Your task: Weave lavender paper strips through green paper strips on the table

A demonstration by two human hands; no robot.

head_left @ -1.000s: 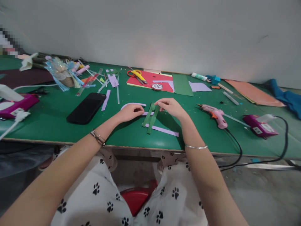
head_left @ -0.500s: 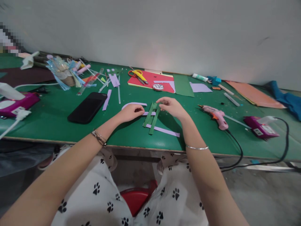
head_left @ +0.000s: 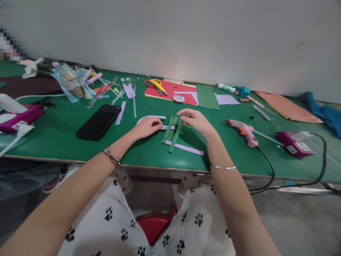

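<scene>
My left hand (head_left: 149, 127) is closed, fingertips pinched on the end of a purple paper strip (head_left: 168, 127) lying on the table. Another purple strip (head_left: 156, 117) curves out behind that hand. Green paper strips (head_left: 167, 131) cross over the purple one. My right hand (head_left: 196, 121) pinches the upper end of a separate green strip (head_left: 176, 137), which slants up toward the fingers. The lower end of that strip lies over a longer purple strip (head_left: 188, 148) nearer the table's front edge.
A black phone (head_left: 98, 122) lies left of my hands. To the right rests a pink glue gun (head_left: 246, 132), its cord hanging over the edge. Behind are scissors (head_left: 157, 85) on red paper (head_left: 183, 89) and a round patterned disc (head_left: 178, 99). Purple power strips (head_left: 294, 144) sit at the sides.
The upper end of the right green strip has come up and swung rightward with my right hand, away from the other green pieces. My left hand has barely moved.
</scene>
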